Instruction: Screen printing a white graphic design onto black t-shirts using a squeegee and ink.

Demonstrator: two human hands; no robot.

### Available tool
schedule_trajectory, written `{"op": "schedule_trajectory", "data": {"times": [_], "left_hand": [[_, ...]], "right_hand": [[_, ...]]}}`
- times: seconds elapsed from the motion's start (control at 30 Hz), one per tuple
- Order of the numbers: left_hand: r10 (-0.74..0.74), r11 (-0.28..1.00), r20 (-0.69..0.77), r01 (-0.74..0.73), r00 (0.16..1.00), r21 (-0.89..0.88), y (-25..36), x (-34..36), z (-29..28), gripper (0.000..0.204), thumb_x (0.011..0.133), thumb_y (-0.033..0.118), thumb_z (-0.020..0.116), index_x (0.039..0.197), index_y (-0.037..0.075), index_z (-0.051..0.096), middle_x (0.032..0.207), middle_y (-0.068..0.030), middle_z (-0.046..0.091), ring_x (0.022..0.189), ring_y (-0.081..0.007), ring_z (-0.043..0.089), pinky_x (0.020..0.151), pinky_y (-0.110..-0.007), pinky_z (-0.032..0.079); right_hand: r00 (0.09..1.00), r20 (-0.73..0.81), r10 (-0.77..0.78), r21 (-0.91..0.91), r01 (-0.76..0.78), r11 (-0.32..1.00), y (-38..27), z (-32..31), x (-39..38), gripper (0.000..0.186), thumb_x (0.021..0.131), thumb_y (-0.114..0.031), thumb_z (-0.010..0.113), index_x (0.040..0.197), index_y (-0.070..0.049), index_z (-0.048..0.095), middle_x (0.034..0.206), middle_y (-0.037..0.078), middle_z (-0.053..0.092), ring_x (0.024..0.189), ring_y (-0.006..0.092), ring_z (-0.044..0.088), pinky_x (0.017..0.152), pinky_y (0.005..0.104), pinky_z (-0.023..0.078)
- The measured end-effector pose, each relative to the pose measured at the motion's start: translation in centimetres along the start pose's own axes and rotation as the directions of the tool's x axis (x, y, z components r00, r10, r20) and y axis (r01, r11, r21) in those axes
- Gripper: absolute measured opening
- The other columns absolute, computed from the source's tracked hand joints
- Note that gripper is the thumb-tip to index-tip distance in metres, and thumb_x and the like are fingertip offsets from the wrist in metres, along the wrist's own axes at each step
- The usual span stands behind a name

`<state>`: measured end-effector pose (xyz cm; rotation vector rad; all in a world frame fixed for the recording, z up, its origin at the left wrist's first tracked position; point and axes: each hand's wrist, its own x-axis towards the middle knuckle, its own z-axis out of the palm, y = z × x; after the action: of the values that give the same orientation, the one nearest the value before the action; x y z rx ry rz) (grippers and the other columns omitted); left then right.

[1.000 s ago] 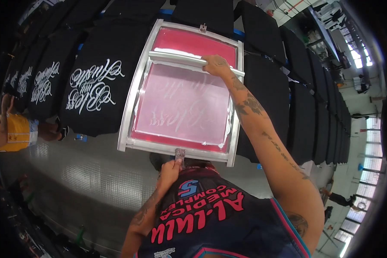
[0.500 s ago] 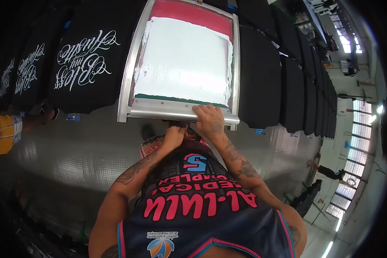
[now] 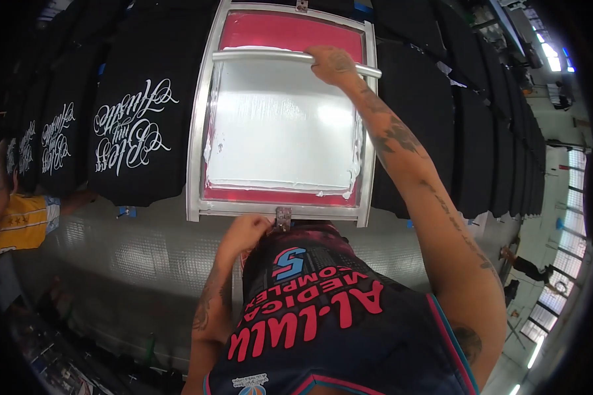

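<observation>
A screen-printing frame (image 3: pixel 197 131) with silver metal sides lies in front of me, its red mesh (image 3: pixel 293 29) largely covered by white ink (image 3: pixel 280 125). Across the far part of the ink runs a squeegee (image 3: pixel 263 56) with a silver metal handle. My right hand (image 3: pixel 333 64) is wrapped round that handle, right of its middle, with the arm stretched out. At the frame's near edge, just left of a small metal clamp (image 3: pixel 283 218), is my left hand (image 3: pixel 249 230). Its fingers are curled together; what they hold, if anything, is hidden.
On the left, black shirts with white lettering (image 3: pixel 130 125) lie in a row. Plain black shirts (image 3: pixel 412 125) line the right side. A person in a yellow top (image 3: pixel 20 222) stands at the far left. Grey floor (image 3: pixel 151 247) shows below the shirts.
My right hand has moved the squeegee from the frame's near end to its far end. My left hand has shifted slightly left and down, and the near clamp now shows.
</observation>
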<state>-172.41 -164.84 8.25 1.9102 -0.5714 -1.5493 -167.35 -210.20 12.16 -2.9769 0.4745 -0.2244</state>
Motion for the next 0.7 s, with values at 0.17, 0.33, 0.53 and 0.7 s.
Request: {"op": "schedule_trajectory", "data": {"times": [0.17, 0.33, 0.53, 0.7], "left_hand": [[0.675, 0.716, -0.552, -0.253, 0.489, 0.651, 3.4, 3.7, -7.3, 0.051, 0.087, 0.016, 0.070, 0.134, 0.005, 0.055, 0.121, -0.0204, 0.060, 0.109, -0.0365, 0.058, 0.095, -0.045, 0.047], [0.795, 0.392, -0.392, 0.101, 0.463, 0.914, 6.6, 7.6, -13.3, 0.080, 0.076, 0.012, 0.075, 0.149, 0.012, 0.043, 0.137, -0.0128, 0.054, 0.124, -0.0334, 0.050, 0.106, -0.049, 0.037], [0.889, 0.295, -0.102, -0.387, 0.447, 0.874, 6.5, 0.3, -13.2, 0.037, 0.070, 0.002, 0.071, 0.107, 0.009, 0.070, 0.101, -0.0057, 0.069, 0.098, -0.0256, 0.061, 0.094, -0.040, 0.043], [0.839, 0.371, -0.106, -0.420, 0.533, 0.828, 1.4, -3.9, -10.9, 0.042, 0.064, -0.003, 0.073, 0.105, 0.009, 0.070, 0.100, -0.0050, 0.070, 0.098, -0.0258, 0.061, 0.091, -0.040, 0.044]], "right_hand": [[0.989, -0.145, -0.032, -0.223, -0.001, 0.975, -6.3, 7.5, -7.8, 0.025, 0.082, -0.015, 0.063, 0.107, -0.015, 0.064, 0.107, 0.005, 0.061, 0.103, 0.0268, 0.059, 0.081, 0.0457, 0.046], [0.993, -0.081, -0.092, -0.059, 0.087, 0.994, -11.1, 3.4, -16.4, 0.032, 0.078, -0.009, 0.063, 0.110, -0.013, 0.063, 0.097, 0.005, 0.063, 0.090, 0.0257, 0.060, 0.077, 0.0404, 0.046], [0.947, -0.115, 0.302, -0.122, -0.315, 0.941, -9.0, -6.2, -28.1, 0.034, 0.065, -0.015, 0.074, 0.099, -0.015, 0.073, 0.092, 0.000, 0.066, 0.090, 0.0254, 0.058, 0.080, 0.0409, 0.041], [0.907, -0.051, 0.419, 0.102, -0.412, 0.905, -13.8, -5.2, -34.1, 0.028, 0.065, -0.011, 0.073, 0.093, -0.014, 0.072, 0.091, 0.002, 0.068, 0.092, 0.0264, 0.061, 0.081, 0.0397, 0.043]]}}
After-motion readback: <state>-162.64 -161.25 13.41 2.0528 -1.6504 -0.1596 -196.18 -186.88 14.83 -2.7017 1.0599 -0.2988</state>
